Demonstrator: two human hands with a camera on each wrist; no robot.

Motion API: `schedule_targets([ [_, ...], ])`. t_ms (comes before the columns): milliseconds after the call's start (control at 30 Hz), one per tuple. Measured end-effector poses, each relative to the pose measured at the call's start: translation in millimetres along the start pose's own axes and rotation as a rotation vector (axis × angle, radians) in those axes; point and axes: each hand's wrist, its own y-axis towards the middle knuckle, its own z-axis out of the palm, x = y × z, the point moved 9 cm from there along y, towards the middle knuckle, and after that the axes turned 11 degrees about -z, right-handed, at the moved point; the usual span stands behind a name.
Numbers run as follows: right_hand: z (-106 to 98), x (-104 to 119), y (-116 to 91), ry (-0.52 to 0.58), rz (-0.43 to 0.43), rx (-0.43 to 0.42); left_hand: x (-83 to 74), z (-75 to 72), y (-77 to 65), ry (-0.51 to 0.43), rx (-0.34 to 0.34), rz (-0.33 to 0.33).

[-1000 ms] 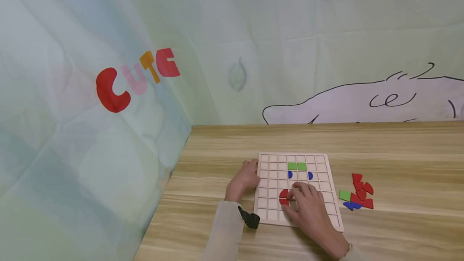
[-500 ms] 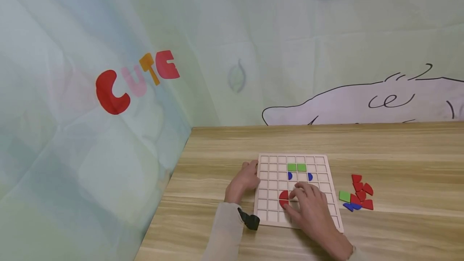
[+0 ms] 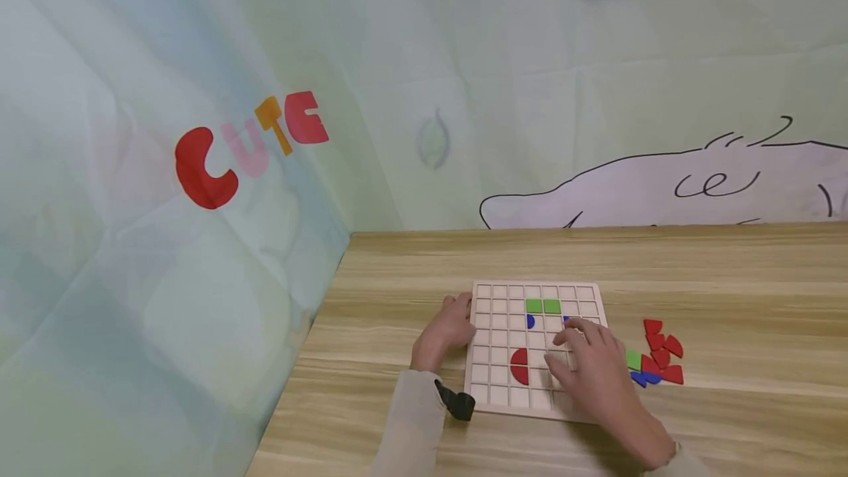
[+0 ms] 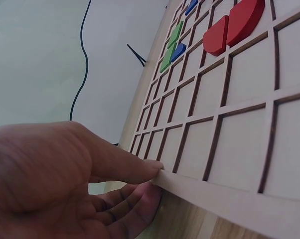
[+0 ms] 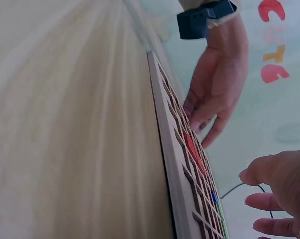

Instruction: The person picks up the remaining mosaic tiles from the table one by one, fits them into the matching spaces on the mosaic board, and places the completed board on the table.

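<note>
Red wedges (image 3: 672, 375) are lying loose beside a pale gridded board (image 3: 499, 394), where a person's right hand (image 3: 596, 372), fingers parted, is hovering and partly hiding a blue piece (image 3: 566, 319); the left hand (image 3: 449, 327) is pinching the board's left edge. Beneath, a wood-grained table (image 3: 404, 263) is running to a creased backdrop (image 3: 391, 94).

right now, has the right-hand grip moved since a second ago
Yes, the right-hand grip has shifted rightward over the board, away from the red pieces.

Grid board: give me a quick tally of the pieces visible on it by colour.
Red pieces: 2
Green pieces: 2
Blue pieces: 2
Total: 6 visible; the right hand covers part of the grid board.
</note>
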Motion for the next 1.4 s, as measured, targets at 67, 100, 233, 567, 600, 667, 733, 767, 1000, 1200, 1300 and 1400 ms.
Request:
schedule_targets([
  [67,-5,-6,1,0.01,0.014,-0.002,-0.5,0.1,-0.5,0.003,-0.002,0.002],
  [100,-8,-9,1,0.012,0.021,-0.004,-0.8,-0.1,-0.9,0.002,-0.001,0.005],
  [233,-18,-20,2,0.017,0.027,-0.031,-1.7,-0.3,-1.6,-0.005,-0.001,0.017],
  [567,-44,-40,-1,0.019,-0.007,-0.118,-2.3,0.0,-1.1,-0.025,-0.001,0.021],
  [600,-46,-42,-1,0.017,-0.017,-0.129,-2.7,-0.1,-1.2,-0.024,-0.003,0.023],
  [667,-50,-47,-3,0.016,-0.03,-0.144,-3.0,-0.3,-1.7,-0.02,-0.004,0.02],
  [733,-52,-52,-4,0.01,-0.034,-0.152,-2.3,-0.1,-1.7,-0.016,-0.004,0.012],
  [767,-54,-55,-5,0.007,-0.036,-0.16,-1.8,0.0,-1.7,-0.012,-0.004,0.008],
  [1000,-60,-79,-6,-0.034,-0.009,-0.169,-0.4,-0.3,-1.7,-0.028,-0.004,0.004],
  [1200,-57,-102,-6,-0.044,0.067,-0.118,-0.4,-0.5,-0.7,-0.022,-0.011,0.011],
  [1300,-54,-110,-7,-0.052,0.111,-0.078,-1.0,0.0,-1.0,-0.014,-0.008,0.024],
  [1400,-51,-117,-8,-0.065,0.136,-0.055,-1.0,0.1,-1.5,-0.013,-0.007,0.03],
])
